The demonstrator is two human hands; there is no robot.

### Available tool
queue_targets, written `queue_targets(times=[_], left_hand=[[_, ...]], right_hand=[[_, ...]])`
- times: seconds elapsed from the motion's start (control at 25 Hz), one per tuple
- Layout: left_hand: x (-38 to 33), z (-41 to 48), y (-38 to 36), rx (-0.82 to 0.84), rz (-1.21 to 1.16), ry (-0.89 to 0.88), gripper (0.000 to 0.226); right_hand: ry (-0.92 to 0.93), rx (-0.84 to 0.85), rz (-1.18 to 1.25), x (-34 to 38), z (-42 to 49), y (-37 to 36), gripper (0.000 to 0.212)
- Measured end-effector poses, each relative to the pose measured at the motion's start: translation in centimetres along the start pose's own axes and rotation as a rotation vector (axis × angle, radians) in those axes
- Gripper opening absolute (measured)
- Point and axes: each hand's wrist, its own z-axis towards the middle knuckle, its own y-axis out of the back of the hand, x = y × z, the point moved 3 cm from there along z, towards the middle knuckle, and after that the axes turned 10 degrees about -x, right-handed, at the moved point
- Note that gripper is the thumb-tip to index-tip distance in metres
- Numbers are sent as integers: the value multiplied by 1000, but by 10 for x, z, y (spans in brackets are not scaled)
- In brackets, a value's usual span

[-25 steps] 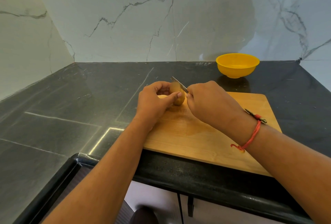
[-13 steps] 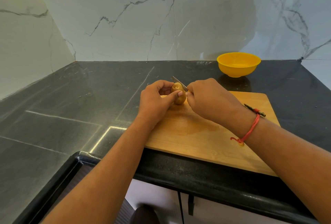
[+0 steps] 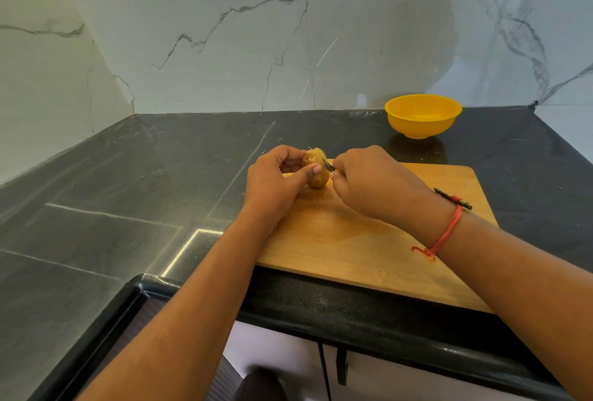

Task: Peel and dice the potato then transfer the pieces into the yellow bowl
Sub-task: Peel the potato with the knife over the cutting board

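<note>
While our left hand point(image 3: 276, 182) pinches the potato point(image 3: 319, 179) over the cutting board's point(image 3: 353, 246) far corner, our right hand point(image 3: 375, 182) grips the knife point(image 3: 327, 163), blade against skin. We judge it firm, light, rounded, and slippery once peeled; best held by its ends.

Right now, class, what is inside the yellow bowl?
No pieces show inside the yellow bowl, only its bare inner wall; the near rim covers part of the bottom.
</note>
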Motion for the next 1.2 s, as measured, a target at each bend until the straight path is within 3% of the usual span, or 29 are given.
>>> queue_targets(times=[1.2], left_hand=[[6, 1, -6, 62, -54, 86, 32]], right_hand=[[-59, 108, 0, -3, 8, -17, 25]])
